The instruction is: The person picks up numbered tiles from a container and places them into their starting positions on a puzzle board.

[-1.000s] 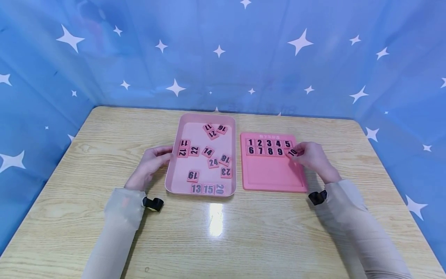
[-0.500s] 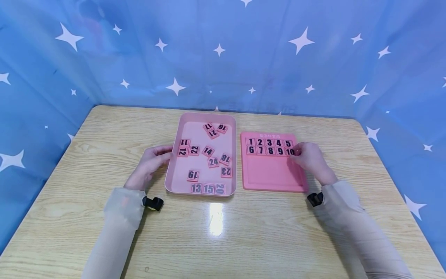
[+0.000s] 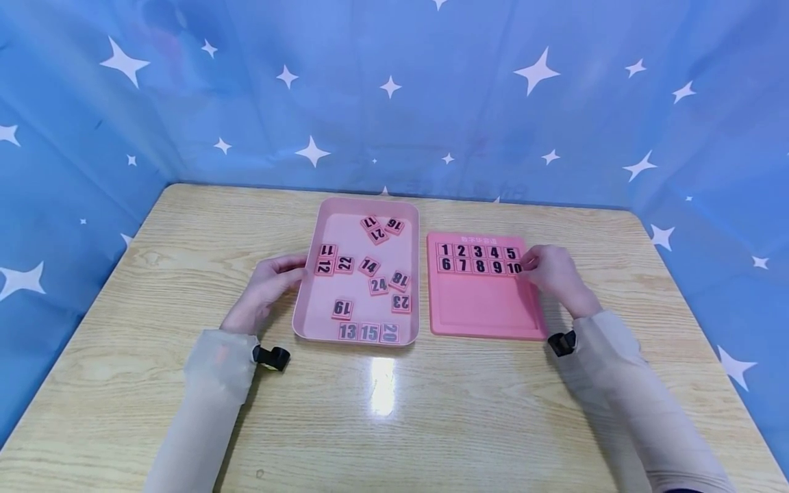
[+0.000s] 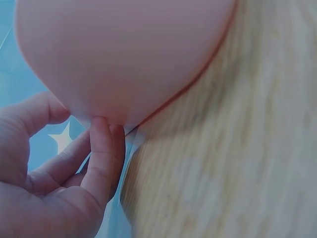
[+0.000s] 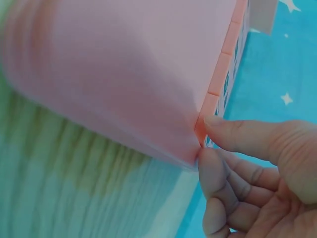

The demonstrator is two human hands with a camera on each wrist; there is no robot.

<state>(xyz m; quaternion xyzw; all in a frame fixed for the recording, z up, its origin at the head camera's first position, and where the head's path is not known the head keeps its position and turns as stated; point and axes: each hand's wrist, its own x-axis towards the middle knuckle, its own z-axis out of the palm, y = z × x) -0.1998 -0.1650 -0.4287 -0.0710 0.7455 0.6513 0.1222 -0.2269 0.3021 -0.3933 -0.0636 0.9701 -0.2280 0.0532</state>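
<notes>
**A:** Why are the hands placed that way?

**B:** The left hand point(image 3: 264, 293) rests loosely curled, fingertips touching the pink tray's point(image 3: 305, 327) left rim, seemingly steadying it; loose number tiles lie inside. The right hand point(image 3: 555, 274) is at the pink number board point(image 3: 487, 308).

**A:** Holding anything?

**B:** Its thumb and fingertips pinch tile 10 point(image 3: 514, 268), seated at the second row's right end.
</notes>
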